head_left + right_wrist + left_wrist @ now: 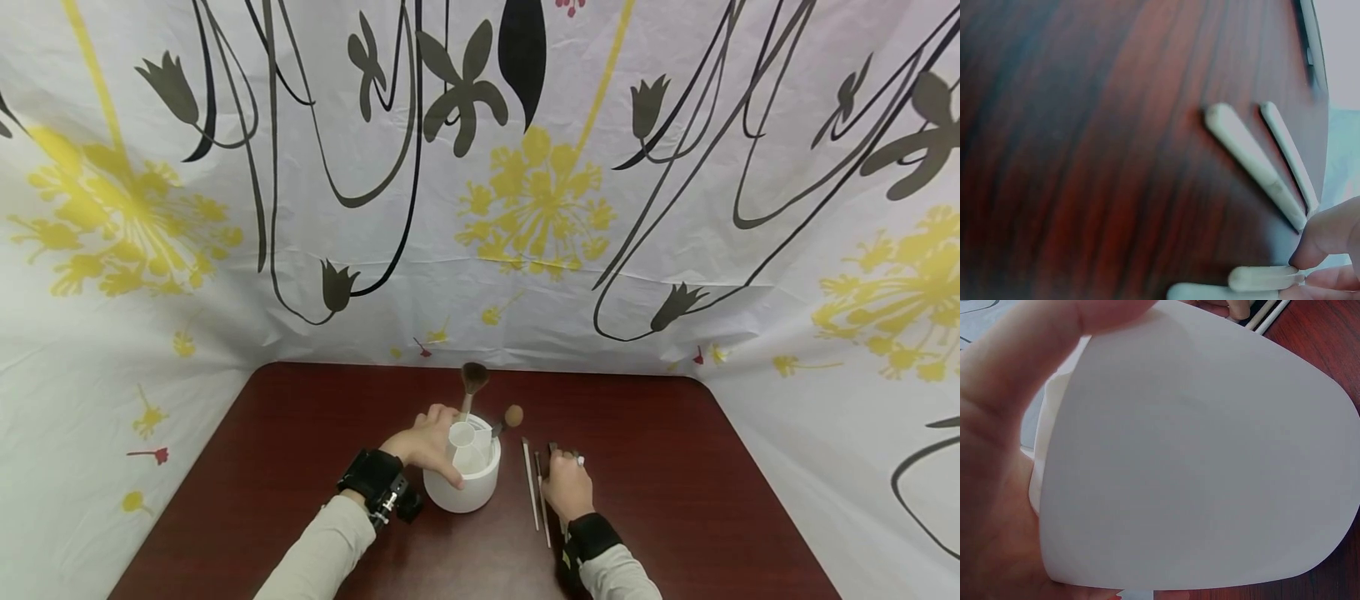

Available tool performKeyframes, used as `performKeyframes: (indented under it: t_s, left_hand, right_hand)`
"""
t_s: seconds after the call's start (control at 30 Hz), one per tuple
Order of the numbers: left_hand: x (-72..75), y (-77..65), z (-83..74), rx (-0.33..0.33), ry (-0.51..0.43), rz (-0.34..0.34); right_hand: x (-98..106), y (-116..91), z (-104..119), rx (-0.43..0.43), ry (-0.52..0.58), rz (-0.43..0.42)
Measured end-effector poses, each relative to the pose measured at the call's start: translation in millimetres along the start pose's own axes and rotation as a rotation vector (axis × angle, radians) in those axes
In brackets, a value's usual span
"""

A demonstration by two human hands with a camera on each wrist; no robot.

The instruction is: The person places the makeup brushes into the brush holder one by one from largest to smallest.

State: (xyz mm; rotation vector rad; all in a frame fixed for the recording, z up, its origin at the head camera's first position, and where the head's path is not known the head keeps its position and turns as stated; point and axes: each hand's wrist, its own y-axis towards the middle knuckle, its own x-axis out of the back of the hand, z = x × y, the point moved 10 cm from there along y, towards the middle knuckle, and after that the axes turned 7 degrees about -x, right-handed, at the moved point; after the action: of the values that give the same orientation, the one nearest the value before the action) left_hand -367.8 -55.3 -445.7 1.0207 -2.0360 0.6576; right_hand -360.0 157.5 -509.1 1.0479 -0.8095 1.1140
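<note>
My left hand (429, 446) grips a white round brush holder (461, 497) by its rim, thumb in front. In the left wrist view the holder's smooth wall (1197, 456) fills most of the picture. A dark fluffy makeup brush (474, 379) and a tan-tipped makeup brush (513, 416) stand in its compartments. To the right, my right hand (568, 485) is low over brushes on the table. In the right wrist view its thumb and fingers (1329, 240) pinch a pale-handled makeup brush (1261, 279); the brush's head is hidden.
Two slim brushes, one pale (531, 487) and one darker (542, 504), lie between the holder and my right hand. Other pale handles (1250, 153) show in the right wrist view. Behind the dark red wooden table (315, 417) hangs a patterned white cloth (420, 250).
</note>
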Motion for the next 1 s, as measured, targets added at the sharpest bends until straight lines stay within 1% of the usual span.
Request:
performKeyframes:
  t_s: [0.17, 0.3, 0.6, 0.83, 1.0]
  left_hand:
    - [-0.5, 0.0, -0.3, 0.003, 0.01, 0.006]
    - [0.3, 0.1, -1.1, -0.001, 0.012, 0.001]
    - [-0.8, 1.8, -0.7, -0.008, 0.012, -0.001]
    - [-0.7, 2.7, 1.1, -0.009, 0.014, -0.003]
    - [-0.6, 3.5, 1.5, -0.014, 0.014, 0.0]
  right_hand:
    - [1, 0, -5, -0.044, 0.015, 0.03]
    - [2, 1, -7, -0.067, 0.039, 0.034]
    - [9, 2, -6, -0.034, 0.096, -0.014]
    - [20, 1, -8, -0.041, 0.162, -0.021]
    - [27, -1, -9, -0.059, 0.203, -0.001]
